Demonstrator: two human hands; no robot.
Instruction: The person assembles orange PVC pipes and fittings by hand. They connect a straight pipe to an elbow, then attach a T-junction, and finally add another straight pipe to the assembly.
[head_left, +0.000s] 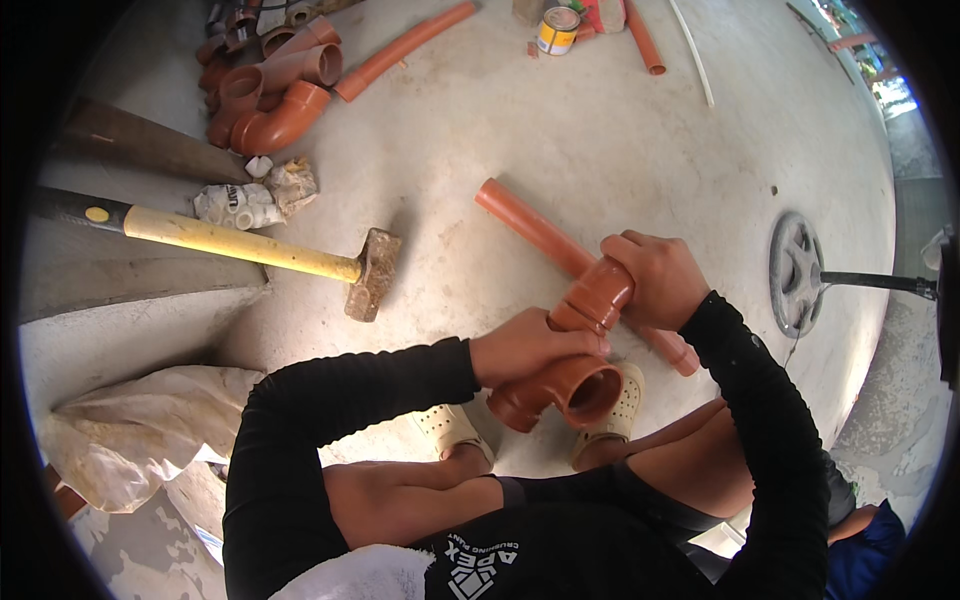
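Observation:
My left hand (525,347) is closed around the neck of an orange-brown branched pipe fitting (538,393), its thumb lying across the joint. One wide round opening of this fitting faces up toward me. At its upper end sits a pipe elbow (600,292) of the same colour, and my right hand (657,275) wraps over that elbow's far end. The two fittings touch end to end; how deep one sits in the other is hidden. Beneath them a straight orange pipe (535,225) lies slantwise on the floor, partly covered by my right hand and the fittings.
A sledgehammer (374,275) with a yellow handle lies at the left. Several pipe fittings (285,118) are heaped at the far left, beside another pipe (405,48). A tin can (558,32) stands at the back. To the right is a grey wheel-shaped base (797,270) with a black pole.

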